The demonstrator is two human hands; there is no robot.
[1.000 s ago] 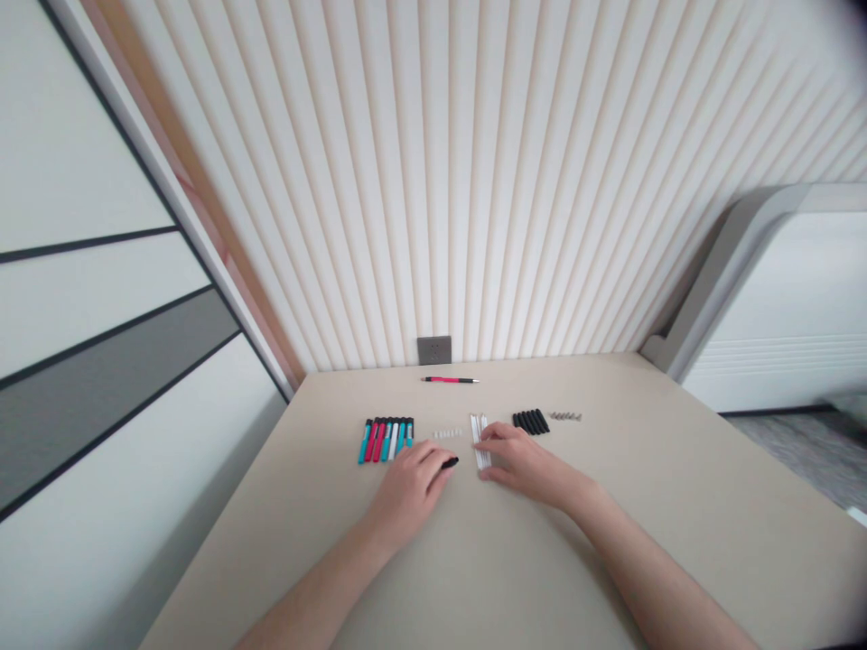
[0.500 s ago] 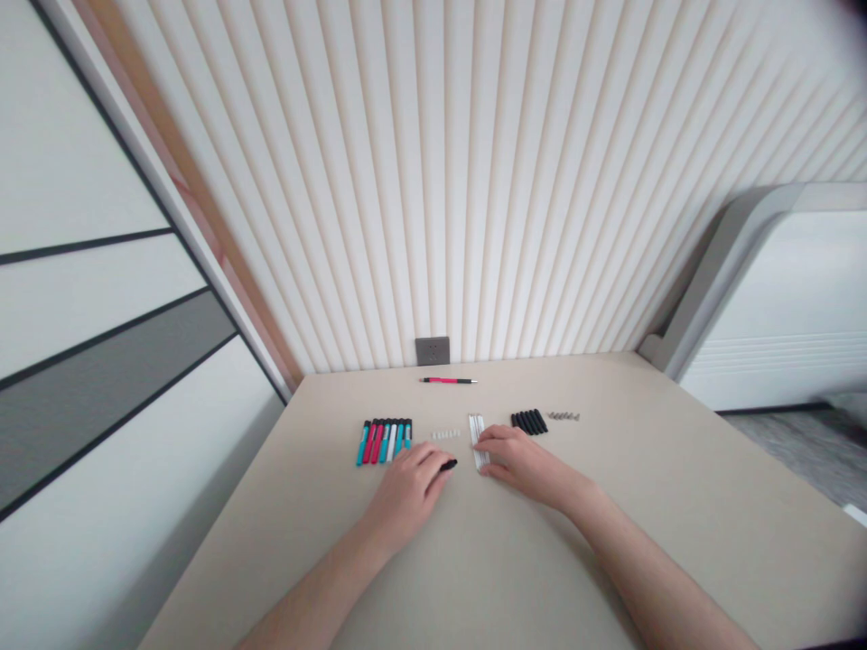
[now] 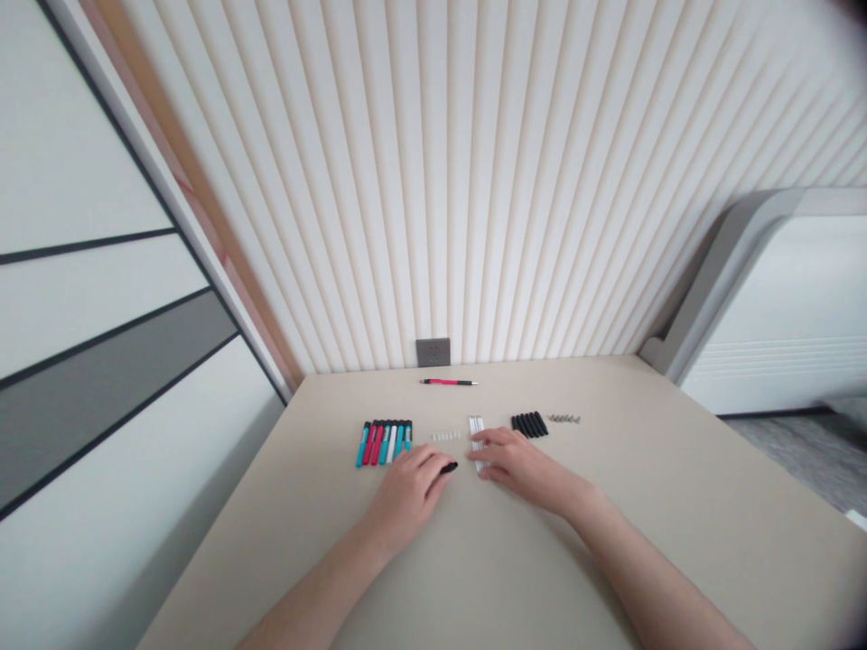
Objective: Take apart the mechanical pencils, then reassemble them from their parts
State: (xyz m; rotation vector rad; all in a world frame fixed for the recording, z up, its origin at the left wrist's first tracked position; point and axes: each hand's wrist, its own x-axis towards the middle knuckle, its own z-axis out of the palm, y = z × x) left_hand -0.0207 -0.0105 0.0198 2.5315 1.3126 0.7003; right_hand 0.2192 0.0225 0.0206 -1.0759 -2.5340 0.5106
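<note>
My left hand (image 3: pixel 410 495) lies on the beige table top (image 3: pixel 610 506), its fingertips pinching a small black cylindrical piece (image 3: pixel 448 468). My right hand (image 3: pixel 518 468) rests with its fingers over the near end of a bundle of slim white sticks (image 3: pixel 477 441). Whether it grips any stick is hidden. The two hands are close together, a short gap apart. To the left of my left hand lies a row of teal, red and white marker pens (image 3: pixel 383 442). A short line of small white parts (image 3: pixel 445 435) sits just beyond the gap.
Behind my right hand lie several black caps (image 3: pixel 529 424) and small metal parts (image 3: pixel 564 419). A red-and-black mechanical pencil (image 3: pixel 448 382) lies near the ribbed wall (image 3: pixel 433 226), below a grey wall socket (image 3: pixel 433 352). The table's left edge (image 3: pixel 223 487) drops away.
The view has tilted slightly. My hands stay in nearly the same places, with the black piece still pinched in my left hand.
</note>
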